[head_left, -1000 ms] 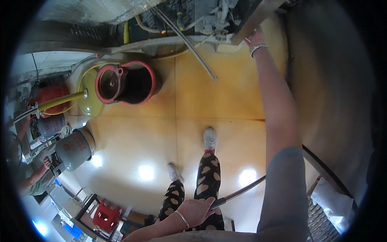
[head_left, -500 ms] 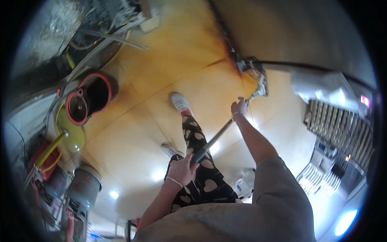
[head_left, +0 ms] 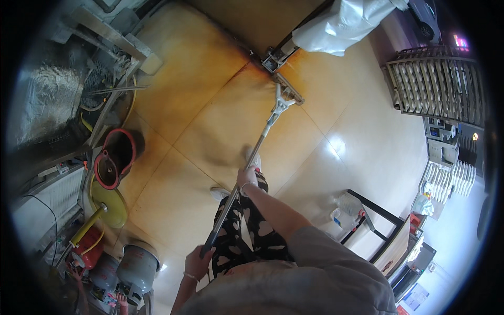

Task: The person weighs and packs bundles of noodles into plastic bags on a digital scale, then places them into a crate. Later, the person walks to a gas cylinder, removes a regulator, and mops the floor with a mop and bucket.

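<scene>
A glossy tan tiled floor (head_left: 210, 121) fills the scene, stained dark orange-brown along its far edge where it meets the wall. At the floor's far right edge hangs a white plastic sheet (head_left: 344, 21), and further along the right edge stands a slatted metal rack (head_left: 438, 84) with stacks of white plates (head_left: 454, 178) below it. At the left edge a red mop bucket (head_left: 115, 160) sits beside a round yellow stand (head_left: 110, 202), with a grey gas cylinder (head_left: 137, 269) and a red one (head_left: 86, 252) near the floor's near-left corner.

A person in a grey top and black heart-patterned trousers stands mid-floor, working a long-handled floor squeegee (head_left: 252, 157). Its handle runs diagonally from the near-left up to the far right, and its flat head (head_left: 287, 88) rests on the stained tiles just short of the far edge, close to a metal door-track fitting (head_left: 274, 56). The right hand (head_left: 247, 177) is wrapped closed around the handle about midway along, the wrist bearing a bracelet. The left hand (head_left: 198, 261) is clenched around the handle's lower end, fingers fully curled about the dark grip. A clear plastic bottle (head_left: 349, 203) lies near a black frame (head_left: 375, 220) at the right.
</scene>
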